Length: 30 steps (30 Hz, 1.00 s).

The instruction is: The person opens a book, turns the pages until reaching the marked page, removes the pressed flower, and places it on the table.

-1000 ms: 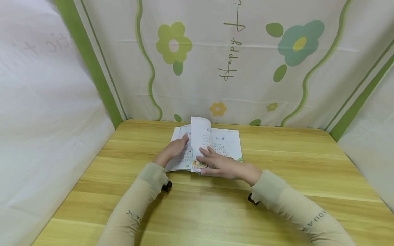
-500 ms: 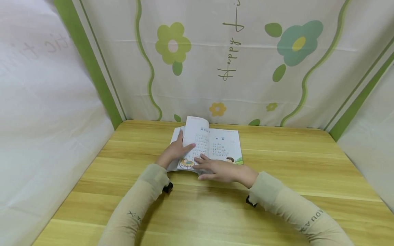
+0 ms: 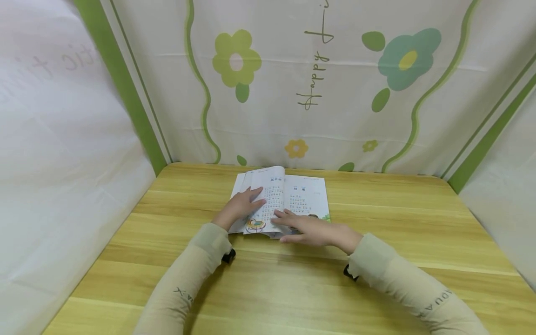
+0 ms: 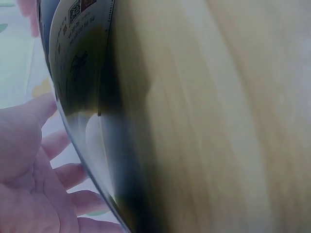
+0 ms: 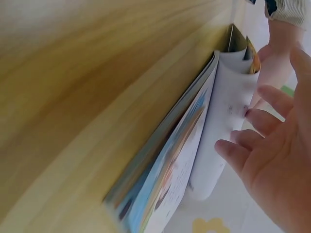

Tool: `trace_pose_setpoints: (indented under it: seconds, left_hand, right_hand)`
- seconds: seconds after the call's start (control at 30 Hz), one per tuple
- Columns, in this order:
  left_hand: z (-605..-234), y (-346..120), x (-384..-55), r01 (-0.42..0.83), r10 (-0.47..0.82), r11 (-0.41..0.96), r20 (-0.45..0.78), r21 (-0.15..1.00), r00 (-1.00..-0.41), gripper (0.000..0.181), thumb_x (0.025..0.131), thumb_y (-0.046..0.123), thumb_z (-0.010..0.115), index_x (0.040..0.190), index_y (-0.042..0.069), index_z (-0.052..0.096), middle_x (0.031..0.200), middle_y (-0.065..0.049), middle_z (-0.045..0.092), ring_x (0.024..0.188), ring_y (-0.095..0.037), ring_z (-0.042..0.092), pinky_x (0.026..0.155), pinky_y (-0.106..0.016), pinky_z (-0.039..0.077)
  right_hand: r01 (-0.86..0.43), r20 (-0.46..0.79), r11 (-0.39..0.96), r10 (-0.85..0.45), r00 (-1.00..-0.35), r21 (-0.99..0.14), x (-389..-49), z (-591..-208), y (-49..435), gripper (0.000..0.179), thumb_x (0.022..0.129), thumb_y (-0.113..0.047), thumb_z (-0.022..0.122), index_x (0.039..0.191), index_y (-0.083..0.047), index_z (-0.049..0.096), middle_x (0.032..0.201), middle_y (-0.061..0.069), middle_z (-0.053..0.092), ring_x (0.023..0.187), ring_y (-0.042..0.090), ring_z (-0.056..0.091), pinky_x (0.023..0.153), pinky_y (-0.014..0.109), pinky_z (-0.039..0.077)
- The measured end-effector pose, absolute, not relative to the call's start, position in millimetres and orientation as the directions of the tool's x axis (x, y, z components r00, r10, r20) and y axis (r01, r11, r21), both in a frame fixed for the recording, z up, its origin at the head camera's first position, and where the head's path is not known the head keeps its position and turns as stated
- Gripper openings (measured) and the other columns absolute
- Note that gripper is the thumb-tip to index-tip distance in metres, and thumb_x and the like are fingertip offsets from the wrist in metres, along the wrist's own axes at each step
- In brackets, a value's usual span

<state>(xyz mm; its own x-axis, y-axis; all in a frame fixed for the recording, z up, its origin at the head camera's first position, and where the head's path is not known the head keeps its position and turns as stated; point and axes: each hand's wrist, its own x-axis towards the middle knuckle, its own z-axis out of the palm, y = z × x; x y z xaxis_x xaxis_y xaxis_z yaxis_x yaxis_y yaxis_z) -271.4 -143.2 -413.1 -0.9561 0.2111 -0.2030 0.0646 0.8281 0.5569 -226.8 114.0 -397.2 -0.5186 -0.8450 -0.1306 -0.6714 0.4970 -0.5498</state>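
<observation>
An open picture book [image 3: 272, 186] with printed text lies near the far side of the table. On its left page, my left hand [image 3: 240, 204] rests with fingers and thumb spread. My right hand [image 3: 310, 229] is over the lower part of the book by the spine, fingers stretched toward the left page. A round cartoon picture [image 3: 255, 225] shows at the left page's bottom corner. In the left wrist view, fingers of the left hand [image 4: 43, 170] touch the book's edge [image 4: 80, 145]. The right wrist view has my right hand's [image 5: 272, 141] fingertips at a curved white page [image 5: 218, 111].
The wooden table [image 3: 268, 284] reaches toward me in front of the book. A white cloth wall [image 3: 268, 116] with printed flowers rises behind it, and another cloth wall [image 3: 63, 163] borders the left side.
A raised page has swung over from the spine to the left and now lies down. My left hand has moved onto it, and the right hand has shifted slightly right.
</observation>
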Motion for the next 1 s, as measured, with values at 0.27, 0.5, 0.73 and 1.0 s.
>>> trace_pose_setpoints:
  seconds: [0.27, 0.5, 0.73, 1.0]
  left_hand:
    - [-414.3, -143.6, -269.4, 0.060, 0.210, 0.831, -0.213, 0.553, -0.954, 0.064, 0.107, 0.049, 0.049, 0.162, 0.020, 0.034, 0.168, -0.019, 0.014, 0.150, -0.053, 0.014, 0.118, -0.066, 0.017]
    - [-416.4, -141.1, -265.5, 0.027, 0.194, 0.838, -0.252, 0.545, -0.948, 0.098, 0.097, 0.071, 0.050, 0.166, 0.011, 0.015, 0.171, -0.009, 0.008, 0.152, -0.049, 0.002, 0.119, -0.066, 0.015]
    - [-414.2, -139.8, -265.0, 0.056, 0.232, 0.839, -0.262, 0.542, -0.937, 0.101, 0.096, 0.066, 0.058, 0.167, 0.019, 0.004, 0.170, -0.017, 0.003, 0.150, -0.055, -0.003, 0.117, -0.070, 0.014]
    - [-405.3, -147.5, -267.0, 0.049, 0.274, 0.843, -0.348, 0.536, -0.897, 0.078, 0.103, 0.053, 0.055, 0.166, 0.033, 0.014, 0.168, -0.022, -0.011, 0.149, -0.054, -0.012, 0.111, -0.079, 0.008]
  right_hand:
    - [-0.608, -0.229, 0.574, -0.802, -0.551, -0.549, -233.2, -402.7, 139.3, 0.069, 0.104, -0.045, 0.058, 0.162, -0.015, 0.034, 0.170, 0.011, 0.014, 0.154, 0.039, 0.012, 0.122, 0.056, 0.017]
    - [-0.575, -0.321, 0.652, -0.752, -0.576, -0.494, -237.1, -406.5, 161.5, 0.078, 0.097, -0.038, 0.072, 0.161, -0.013, 0.036, 0.170, 0.014, 0.013, 0.154, 0.042, 0.007, 0.121, 0.058, 0.018]
    - [-0.558, -0.325, 0.667, -0.737, -0.593, -0.493, -238.3, -404.1, 174.7, 0.073, 0.097, -0.027, 0.073, 0.159, -0.011, 0.039, 0.169, 0.017, 0.015, 0.154, 0.043, 0.010, 0.119, 0.062, 0.019]
    - [-0.561, -0.335, 0.677, -0.729, -0.596, -0.476, -242.9, -400.0, 184.1, 0.072, 0.096, -0.023, 0.075, 0.158, -0.009, 0.041, 0.168, 0.019, 0.019, 0.153, 0.042, 0.016, 0.119, 0.059, 0.023]
